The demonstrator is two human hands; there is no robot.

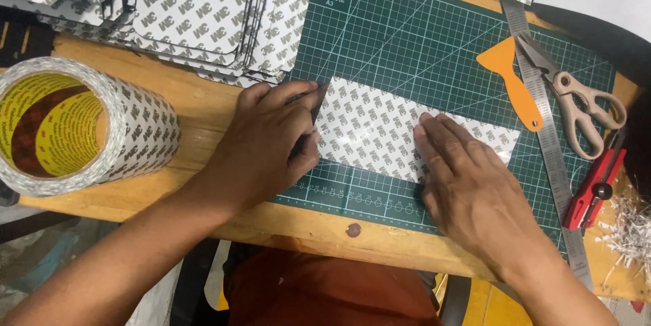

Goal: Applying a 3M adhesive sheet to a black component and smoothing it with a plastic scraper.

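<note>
A strip of white patterned adhesive sheet (369, 129) lies flat on a green gridded cutting mat (420, 41). My left hand (268, 146) rests on the strip's left end, its fingers curled over a dark flat piece at that edge. My right hand (468, 187) lies flat with its fingers pressing down on the strip's right part. Under the hands the strip's ends are hidden.
A large roll of the same patterned tape (74, 126) lies on its side at left on the wooden table (203, 95). Stacked cut sheets (203, 14) sit at the back. An orange scraper (512, 82), steel ruler (549, 150), scissors (576, 99) and red utility knife (597, 180) lie right.
</note>
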